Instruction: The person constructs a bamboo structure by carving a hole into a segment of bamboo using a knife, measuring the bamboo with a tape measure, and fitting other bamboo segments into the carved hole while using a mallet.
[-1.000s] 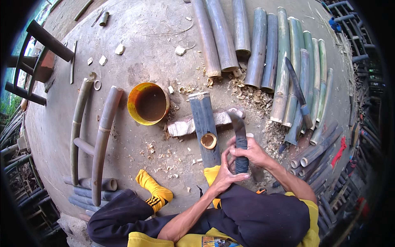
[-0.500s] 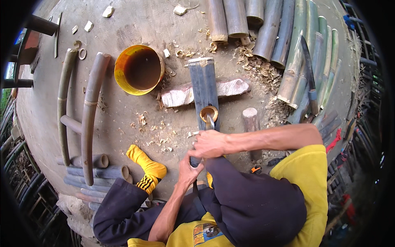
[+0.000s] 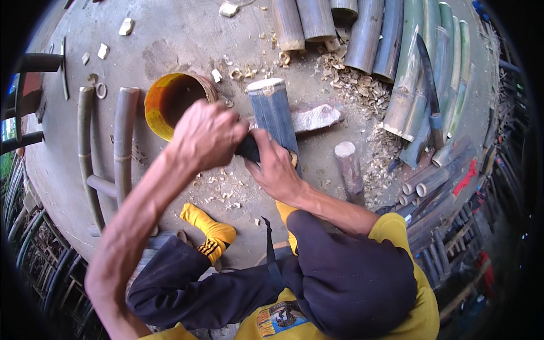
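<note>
My left hand [image 3: 205, 135] is closed over the far end of a thick dark tool handle [image 3: 247, 148], left of the bamboo tube. My right hand [image 3: 279, 170] wraps the same handle from the right; the tool's blade is hidden. Under and beyond my hands lies a dark, thick bamboo tube [image 3: 273, 113], pointing away from me and propped on a pale-faced wooden block [image 3: 320, 119]. A light-brown cut rim [image 3: 293, 159] of the opening in its upper side shows just past my right fingers.
A yellow bucket [image 3: 157, 107] with brownish contents stands behind my left hand. A short upright log [image 3: 348, 167] is at right. Thick bamboo lengths [image 3: 362, 37], a long knife [image 3: 429, 85] and shavings [image 3: 362, 88] lie far right. A bamboo frame [image 3: 122, 130] stands left. My yellow-socked foot [image 3: 212, 229] is near.
My left hand has risen from the tube's near end up to the left of the tube. My right hand has moved slightly up, its forearm now lower. The view has shifted a little.
</note>
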Motion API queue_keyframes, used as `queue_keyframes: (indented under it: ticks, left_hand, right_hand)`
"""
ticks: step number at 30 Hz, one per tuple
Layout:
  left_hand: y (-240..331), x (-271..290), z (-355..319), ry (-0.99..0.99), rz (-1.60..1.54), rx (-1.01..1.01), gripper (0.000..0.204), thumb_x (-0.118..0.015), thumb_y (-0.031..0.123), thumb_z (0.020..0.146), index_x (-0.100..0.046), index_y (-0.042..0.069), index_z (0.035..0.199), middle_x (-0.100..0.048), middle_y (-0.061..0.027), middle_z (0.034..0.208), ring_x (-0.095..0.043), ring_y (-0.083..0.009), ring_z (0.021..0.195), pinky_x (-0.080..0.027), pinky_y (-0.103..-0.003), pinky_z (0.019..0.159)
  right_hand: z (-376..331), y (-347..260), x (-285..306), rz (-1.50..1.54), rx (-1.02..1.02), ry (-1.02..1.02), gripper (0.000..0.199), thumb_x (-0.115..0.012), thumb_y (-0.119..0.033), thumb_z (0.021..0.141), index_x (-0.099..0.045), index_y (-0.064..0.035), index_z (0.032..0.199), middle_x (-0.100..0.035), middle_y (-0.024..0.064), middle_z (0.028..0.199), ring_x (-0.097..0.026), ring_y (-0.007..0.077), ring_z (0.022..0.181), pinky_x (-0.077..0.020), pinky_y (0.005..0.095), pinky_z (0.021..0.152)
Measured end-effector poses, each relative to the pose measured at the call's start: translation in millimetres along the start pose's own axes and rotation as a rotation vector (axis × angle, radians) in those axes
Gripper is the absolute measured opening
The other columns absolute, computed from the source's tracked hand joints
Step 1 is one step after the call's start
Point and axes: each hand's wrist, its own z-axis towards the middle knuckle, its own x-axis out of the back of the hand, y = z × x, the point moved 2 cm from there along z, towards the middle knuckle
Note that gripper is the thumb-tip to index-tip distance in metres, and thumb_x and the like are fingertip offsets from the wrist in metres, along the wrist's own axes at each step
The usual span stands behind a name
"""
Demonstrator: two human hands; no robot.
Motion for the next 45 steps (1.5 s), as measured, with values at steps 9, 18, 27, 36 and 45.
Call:
queue_keyframes:
  ticks: [9, 18, 27, 36, 45]
  left_hand:
    - [75, -75, -85, -0.083, -0.514, 0.637, 0.021, -0.070, 0.016, 0.058, -0.066, 0.007, 0.076, -0.064, -0.0143, 0.066, -0.064, -0.0311, 0.058, -0.052, -0.040, 0.058]
    - [54, -66, -92, -0.142, -0.374, 0.323, 0.019, -0.064, 0.008, 0.065, -0.054, 0.008, 0.082, -0.060, -0.0100, 0.071, -0.063, -0.0276, 0.066, -0.052, -0.038, 0.057]
    - [152, -108, -118, -0.043, -0.764, 0.846, 0.029, -0.071, 0.013, 0.062, -0.057, 0.008, 0.087, -0.064, -0.0150, 0.076, -0.064, -0.0348, 0.068, -0.052, -0.045, 0.059]
    - [44, -28, -76, -0.124, -0.270, 0.282, 0.018, -0.062, 0.009, 0.060, -0.056, 0.007, 0.076, -0.061, -0.0112, 0.069, -0.063, -0.0292, 0.062, -0.051, -0.039, 0.054]
    - [257, -135, -72, 0.343, -1.044, 1.197, 0.040, -0.070, 0.018, 0.066, -0.063, 0.005, 0.103, -0.065, -0.0189, 0.070, -0.065, -0.0301, 0.058, -0.051, -0.039, 0.056]
  right_hand:
    - [-38, 18, -11, -0.200, 0.079, -0.821, 0.036, -0.056, -0.010, 0.079, -0.040, -0.0053, 0.111, -0.061, 0.0219, 0.075, -0.064, 0.0403, 0.070, -0.0496, 0.0504, 0.057]
    - [-54, 21, -36, -0.358, 0.235, -0.368, 0.043, -0.061, -0.007, 0.071, -0.047, -0.0037, 0.112, -0.055, 0.0157, 0.088, -0.059, 0.0314, 0.083, -0.0482, 0.0407, 0.073]
    - [-70, 16, -5, -0.475, 0.334, -0.906, 0.033, -0.059, -0.008, 0.075, -0.049, -0.0072, 0.107, -0.057, 0.0143, 0.084, -0.061, 0.0336, 0.082, -0.0500, 0.0427, 0.071]
    - [-37, -2, -22, -0.077, 0.072, -0.397, 0.035, -0.054, -0.002, 0.073, -0.048, -0.0054, 0.108, -0.058, 0.0172, 0.080, -0.062, 0.0351, 0.076, -0.0494, 0.0457, 0.068]
    - [-68, 31, 20, -0.486, 0.598, -1.294, 0.008, -0.056, -0.011, 0.076, -0.063, -0.0098, 0.080, -0.063, 0.0104, 0.062, -0.065, 0.0246, 0.059, -0.0499, 0.0383, 0.046]
